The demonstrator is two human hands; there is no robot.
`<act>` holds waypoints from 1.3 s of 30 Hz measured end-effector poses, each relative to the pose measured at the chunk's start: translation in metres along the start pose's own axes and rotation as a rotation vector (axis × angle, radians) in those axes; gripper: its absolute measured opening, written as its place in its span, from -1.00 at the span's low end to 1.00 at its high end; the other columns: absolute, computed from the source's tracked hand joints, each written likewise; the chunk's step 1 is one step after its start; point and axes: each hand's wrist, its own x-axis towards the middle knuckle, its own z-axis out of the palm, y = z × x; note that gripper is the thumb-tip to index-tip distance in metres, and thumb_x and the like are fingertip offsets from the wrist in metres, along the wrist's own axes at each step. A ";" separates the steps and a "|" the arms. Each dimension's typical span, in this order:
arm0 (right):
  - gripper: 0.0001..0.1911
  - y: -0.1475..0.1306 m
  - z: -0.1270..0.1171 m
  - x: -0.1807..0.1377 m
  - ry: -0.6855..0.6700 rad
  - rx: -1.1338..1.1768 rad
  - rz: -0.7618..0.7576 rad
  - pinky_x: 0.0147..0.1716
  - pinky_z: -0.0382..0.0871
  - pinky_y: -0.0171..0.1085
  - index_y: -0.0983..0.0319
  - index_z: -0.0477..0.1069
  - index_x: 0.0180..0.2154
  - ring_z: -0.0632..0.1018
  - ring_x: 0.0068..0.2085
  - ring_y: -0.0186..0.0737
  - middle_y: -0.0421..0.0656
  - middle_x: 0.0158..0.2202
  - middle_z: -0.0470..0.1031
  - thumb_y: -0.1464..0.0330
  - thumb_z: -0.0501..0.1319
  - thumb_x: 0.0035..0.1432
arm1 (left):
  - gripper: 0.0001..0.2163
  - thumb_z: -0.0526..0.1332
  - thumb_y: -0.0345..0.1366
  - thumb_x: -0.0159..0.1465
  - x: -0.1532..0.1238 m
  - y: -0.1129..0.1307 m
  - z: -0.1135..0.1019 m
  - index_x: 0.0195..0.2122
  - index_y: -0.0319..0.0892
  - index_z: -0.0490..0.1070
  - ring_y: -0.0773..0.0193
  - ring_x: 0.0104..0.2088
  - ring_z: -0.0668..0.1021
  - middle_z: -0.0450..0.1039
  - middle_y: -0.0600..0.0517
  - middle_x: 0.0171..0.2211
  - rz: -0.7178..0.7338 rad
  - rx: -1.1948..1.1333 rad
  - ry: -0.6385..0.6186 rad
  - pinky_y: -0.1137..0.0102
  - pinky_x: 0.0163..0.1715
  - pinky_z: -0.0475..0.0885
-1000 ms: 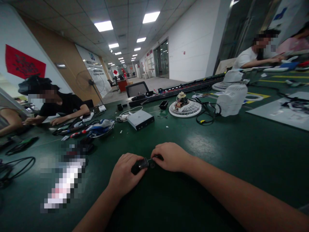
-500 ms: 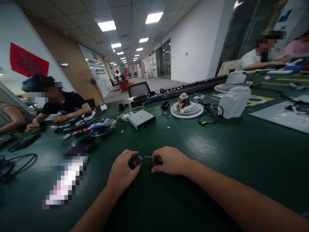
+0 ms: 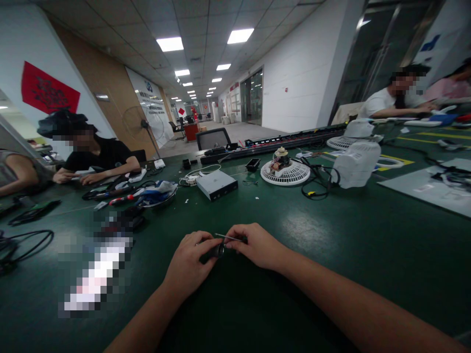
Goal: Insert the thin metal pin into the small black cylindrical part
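My left hand (image 3: 190,260) is closed around a short black cylinder (image 3: 218,251), whose round end faces right and looks hollow. Pinched in the fingers of my right hand (image 3: 253,244) is a thin metal-shafted tool (image 3: 225,236), its tip pointing left above the cylinder. The fingers hide most of this tool's rear part. Both hands are close together over the green tabletop (image 3: 265,304), and the right fingertips are right by the cylinder's end. Whether they touch it I cannot tell.
A silver-grey disc drive (image 3: 217,185) lies ahead, with a small black tray (image 3: 253,164) behind it. Right of these are a white fan grille with motor (image 3: 285,174), black cable (image 3: 324,189) and white housing (image 3: 356,165). Tools and a blue-filled bowl (image 3: 157,192) lie left, near a seated person (image 3: 105,154).
My hands have come closer together. The cylinder's end has turned more to the right, and the tool's shaft now slants over it. The person at left has raised their hands, holding something pale.
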 end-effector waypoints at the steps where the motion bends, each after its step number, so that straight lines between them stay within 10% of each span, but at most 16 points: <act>1: -0.89 0.000 -0.001 0.000 0.015 -0.031 -0.030 -0.33 0.32 -0.34 0.21 0.52 -0.24 0.50 -0.34 -0.32 -0.22 -0.33 0.53 0.40 0.23 0.18 | -0.69 0.26 -0.40 0.19 0.000 0.000 0.000 -0.04 0.03 0.47 0.15 -0.13 0.50 0.49 0.02 -0.13 0.011 -0.002 0.015 0.22 -0.15 0.42; 22: -0.86 -0.005 0.004 -0.001 0.091 -0.049 0.011 -0.46 0.23 -0.37 0.24 0.51 -0.33 0.43 -0.46 -0.38 -0.25 -0.46 0.48 0.37 0.36 -0.01 | -0.72 0.25 -0.37 0.24 0.000 0.010 -0.004 -0.01 -0.08 0.42 0.14 -0.09 0.56 0.54 -0.04 -0.09 0.182 -0.106 0.037 0.19 -0.08 0.46; 29: -0.79 -0.006 -0.003 -0.001 0.187 -0.028 -0.072 -0.48 0.26 -0.37 0.24 0.43 -0.14 0.43 -0.46 -0.38 -0.21 -0.36 0.49 0.34 0.21 0.16 | -0.80 0.24 -0.38 0.20 0.002 0.012 -0.003 -0.13 -0.11 0.40 0.15 -0.17 0.56 0.54 -0.01 -0.19 0.028 -0.037 0.222 0.21 -0.13 0.45; 39: -0.89 -0.003 -0.012 -0.003 0.111 -0.341 -0.200 -0.34 0.28 -0.33 0.22 0.48 -0.26 0.47 -0.35 -0.33 -0.20 -0.31 0.52 0.41 0.20 0.14 | -0.80 0.27 -0.37 0.16 0.002 -0.001 -0.004 -0.17 -0.11 0.42 0.19 -0.26 0.54 0.49 0.02 -0.25 -0.134 -0.058 0.155 0.27 -0.24 0.45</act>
